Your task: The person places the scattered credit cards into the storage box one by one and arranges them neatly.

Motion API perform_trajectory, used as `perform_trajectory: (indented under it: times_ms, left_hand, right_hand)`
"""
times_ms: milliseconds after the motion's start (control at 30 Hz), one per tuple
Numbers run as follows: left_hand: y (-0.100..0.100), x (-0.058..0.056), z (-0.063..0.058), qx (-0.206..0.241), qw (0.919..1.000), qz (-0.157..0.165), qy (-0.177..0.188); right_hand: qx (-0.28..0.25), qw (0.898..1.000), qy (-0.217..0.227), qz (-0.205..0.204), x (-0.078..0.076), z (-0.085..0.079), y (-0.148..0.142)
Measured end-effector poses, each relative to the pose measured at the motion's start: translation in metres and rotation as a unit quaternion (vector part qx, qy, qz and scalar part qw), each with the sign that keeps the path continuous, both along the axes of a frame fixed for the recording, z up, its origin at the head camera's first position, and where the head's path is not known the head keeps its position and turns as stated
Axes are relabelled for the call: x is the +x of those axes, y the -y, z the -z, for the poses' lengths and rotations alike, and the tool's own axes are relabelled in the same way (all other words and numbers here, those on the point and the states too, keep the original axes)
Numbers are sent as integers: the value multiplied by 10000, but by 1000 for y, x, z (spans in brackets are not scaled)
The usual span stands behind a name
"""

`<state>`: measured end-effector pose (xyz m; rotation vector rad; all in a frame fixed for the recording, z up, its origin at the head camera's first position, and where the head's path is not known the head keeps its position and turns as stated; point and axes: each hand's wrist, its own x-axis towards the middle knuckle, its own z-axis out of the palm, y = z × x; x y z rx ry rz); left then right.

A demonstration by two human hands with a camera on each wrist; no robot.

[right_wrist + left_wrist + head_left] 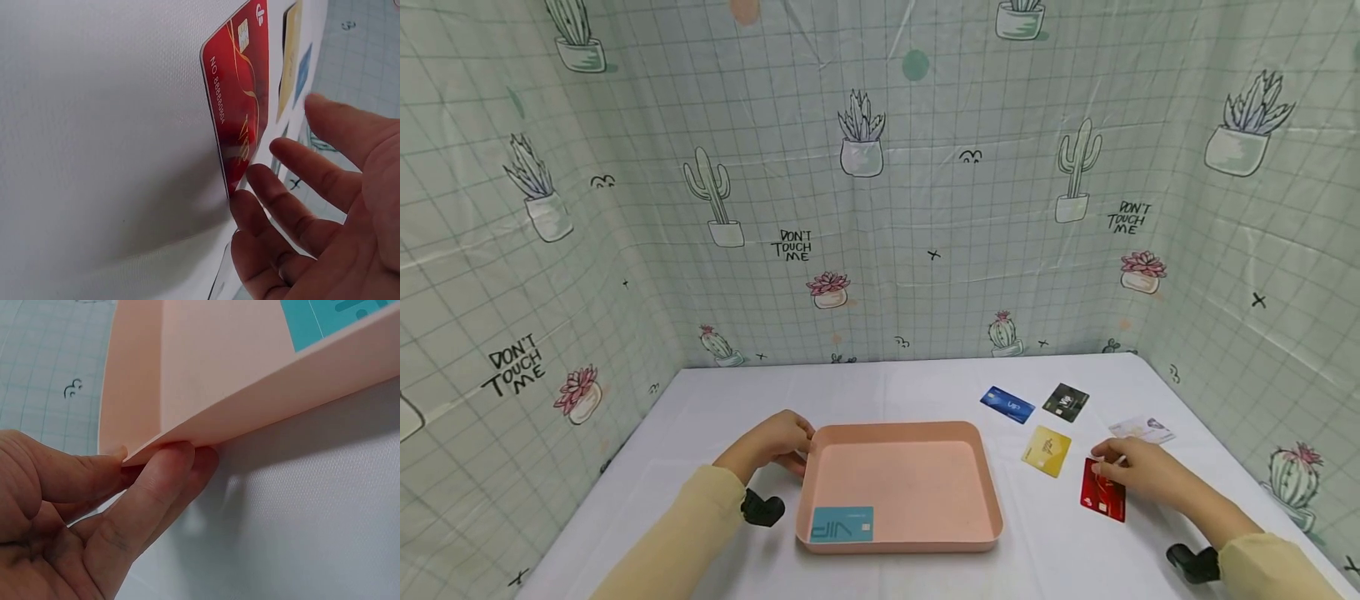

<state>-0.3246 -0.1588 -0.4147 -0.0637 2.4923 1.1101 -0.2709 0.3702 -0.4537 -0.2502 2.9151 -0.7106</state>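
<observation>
At the left side of a pink tray (902,479), near its far corner, my left hand (778,443) pinches the wall. The left wrist view shows the thumb (81,475) at the rim and the fingers (150,494) against the outside. A teal VIP card (842,524) lies in the tray's near left corner. My right hand (1142,473) is over a red card (1103,493) on the white table. Its fingertips (240,203) are right at the card's edge in the right wrist view, with thumb and fingers spread apart.
Beyond the red card lie a yellow card (1047,451), a blue card (1007,404) and a black card (1066,402). A pale card (1142,429) is partly behind my right hand. A cactus-print cloth (925,208) encloses the table at the back and sides.
</observation>
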Motion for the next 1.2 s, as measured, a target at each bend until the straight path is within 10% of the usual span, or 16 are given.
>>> perform_trajectory:
  times_ms: [1200]
  left_hand:
    - [0,2,-1,-38,10000,0,-13]
  right_hand:
    - [124,9967,632,500,8,4,-2]
